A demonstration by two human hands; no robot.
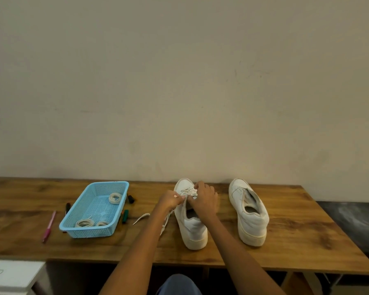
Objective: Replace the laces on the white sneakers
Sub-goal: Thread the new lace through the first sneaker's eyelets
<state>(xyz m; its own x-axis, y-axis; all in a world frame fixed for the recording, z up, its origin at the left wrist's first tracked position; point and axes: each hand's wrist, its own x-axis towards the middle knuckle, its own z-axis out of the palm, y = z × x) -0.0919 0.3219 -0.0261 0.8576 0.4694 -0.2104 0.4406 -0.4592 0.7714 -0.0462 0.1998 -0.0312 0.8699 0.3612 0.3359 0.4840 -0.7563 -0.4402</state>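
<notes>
Two white sneakers stand on the wooden table (285,241), heels toward me. The left sneaker (193,226) has a white lace (185,190) crossing its front eyelets. My left hand (168,200) pinches the lace at the shoe's left side, and a loose lace end (141,217) trails onto the table to the left. My right hand (203,198) rests over the shoe's tongue area with fingers curled at the lace. The right sneaker (250,218) stands apart with no lace visible.
A light blue plastic basket (87,227) at the left holds coiled white laces (115,197). Markers (130,199) lie beside the basket, and a pink pen (49,226) lies further left. A wall rises directly behind the table.
</notes>
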